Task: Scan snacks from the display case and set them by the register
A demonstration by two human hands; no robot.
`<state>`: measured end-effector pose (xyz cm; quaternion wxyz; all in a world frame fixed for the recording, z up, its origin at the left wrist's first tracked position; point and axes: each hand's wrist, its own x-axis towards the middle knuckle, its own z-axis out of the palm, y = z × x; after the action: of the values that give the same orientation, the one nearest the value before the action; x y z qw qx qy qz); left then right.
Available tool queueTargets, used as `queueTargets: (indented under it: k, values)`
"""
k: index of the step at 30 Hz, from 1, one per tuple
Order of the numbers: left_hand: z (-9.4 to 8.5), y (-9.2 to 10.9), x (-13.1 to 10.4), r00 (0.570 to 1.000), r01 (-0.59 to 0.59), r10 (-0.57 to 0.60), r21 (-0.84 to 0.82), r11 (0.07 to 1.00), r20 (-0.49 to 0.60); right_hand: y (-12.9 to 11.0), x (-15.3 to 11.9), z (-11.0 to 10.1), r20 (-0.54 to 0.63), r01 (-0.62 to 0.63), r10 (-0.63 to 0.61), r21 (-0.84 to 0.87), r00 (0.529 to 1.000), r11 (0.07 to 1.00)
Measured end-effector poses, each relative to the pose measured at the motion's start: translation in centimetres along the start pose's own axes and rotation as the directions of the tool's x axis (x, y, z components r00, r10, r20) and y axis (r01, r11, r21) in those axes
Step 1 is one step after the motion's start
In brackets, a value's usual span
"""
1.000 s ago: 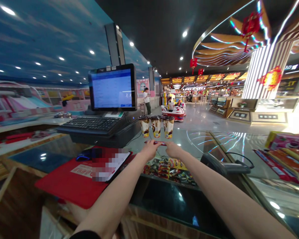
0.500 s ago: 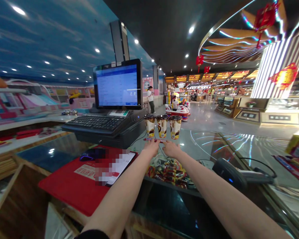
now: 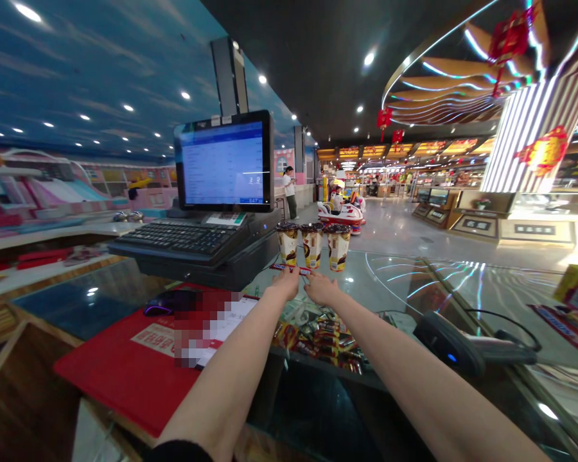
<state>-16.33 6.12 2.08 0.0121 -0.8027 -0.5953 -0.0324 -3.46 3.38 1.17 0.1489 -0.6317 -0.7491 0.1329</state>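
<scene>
Both my arms stretch forward over the glass counter. My left hand (image 3: 287, 283) is closed on a slim wrapped candy bar (image 3: 280, 266) with a red, white and blue wrapper. The fingers of my right hand (image 3: 320, 290) pinch its right end. Just behind the bar, three lidded cups stand upright in a row: a left cup (image 3: 288, 246), a middle cup (image 3: 312, 247) and a right cup (image 3: 338, 249). They are white, brown and yellow. My fingers partly hide the bar.
To the left stand a monitor (image 3: 224, 163) and a keyboard (image 3: 173, 240). A red mat (image 3: 110, 378) bears a mouse (image 3: 158, 306) and a phone (image 3: 221, 327). Small wrapped snacks (image 3: 327, 340) show under the glass below my arms. A barcode scanner (image 3: 450, 343) lies at right.
Both hands have shifted slightly left with the candy bar, which shows more at its left end. The cups stay in their row. The view has tilted a little.
</scene>
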Motion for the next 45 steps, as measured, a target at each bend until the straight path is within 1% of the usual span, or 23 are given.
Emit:
queueTargets:
  k: [6, 13, 18, 25, 30, 33, 40, 45]
  values:
    - [0.3, -0.4, 0.7, 1.000, 0.007, -0.007, -0.038, 0.999, 0.001, 0.1, 0.4, -0.2, 0.006, 0.004, -0.004, 0.000, 1.000, 1.000]
    - [0.6, -0.2, 0.7, 1.000, 0.000, 0.000, 0.000, 1.000, -0.012, 0.9, -0.2, -0.9, -0.011, 0.022, -0.022, -0.014, 1.000, 1.000]
    - [0.3, 0.5, 0.1, 1.000, -0.013, 0.013, 0.014, 1.000, -0.001, 1.3, -1.2, -2.5, 0.000, -0.002, 0.002, -0.030, 1.000, 1.000]
    - [-0.4, 2.3, -1.3, 0.994, -0.096, 0.095, -0.022, 0.995, -0.053, 2.3, -3.3, -5.4, -0.010, -0.070, 0.070, -0.043, 0.998, 0.997]
    - [-0.9, 4.8, -2.2, 0.983, -0.138, 0.136, -0.011, 0.990, -0.120, 4.2, -5.3, -7.7, -0.015, -0.089, 0.089, -0.046, 0.996, 0.995]
    - [-1.1, 6.9, -2.3, 0.967, -0.202, 0.196, -0.025, 0.979, -0.164, 6.1, -6.6, -9.0, -0.024, -0.095, 0.094, -0.041, 0.995, 0.995]
    - [-1.2, 12.9, -2.6, 0.922, -0.344, 0.302, -0.151, 0.927, -0.243, 12.0, -9.7, -11.4, -0.072, -0.137, 0.134, -0.035, 0.988, 0.990]
    - [-1.2, 16.6, -3.0, 0.904, -0.398, 0.333, -0.239, 0.886, -0.269, 16.5, -12.5, -12.4, -0.107, -0.128, 0.125, -0.023, 0.986, 0.991]
